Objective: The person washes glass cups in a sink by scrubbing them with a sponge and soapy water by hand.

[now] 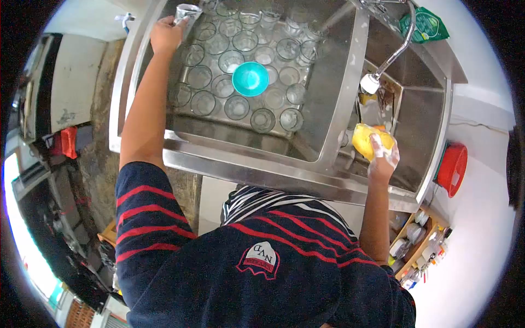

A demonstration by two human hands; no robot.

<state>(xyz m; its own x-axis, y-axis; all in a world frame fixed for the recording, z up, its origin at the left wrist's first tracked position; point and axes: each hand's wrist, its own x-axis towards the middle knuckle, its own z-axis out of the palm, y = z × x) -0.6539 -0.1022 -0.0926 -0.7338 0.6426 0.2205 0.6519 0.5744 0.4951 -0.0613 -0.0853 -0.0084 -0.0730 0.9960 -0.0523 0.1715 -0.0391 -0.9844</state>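
Note:
At the upper left of the large basin, my left hand (pixel 168 36) is closed round a clear glass (pixel 187 13). My right hand (pixel 384 156), covered in suds, grips a yellow sponge (pixel 367 140) over the small right basin. Several clear glasses (pixel 237 107) stand in the large basin (pixel 213 130). Among them sits a turquoise bowl (pixel 250 79), near the middle of the group. Below the sponge, items in the small basin are partly hidden.
A flexible faucet with a white head (pixel 369 83) hangs over the small basin (pixel 418 109). Behind it lies a green packet (pixel 424 25). A red basket (pixel 453 169) is right of the sink, above a wooden rack (pixel 418 246) of dishes. The steel divider (pixel 343 93) separates the basins.

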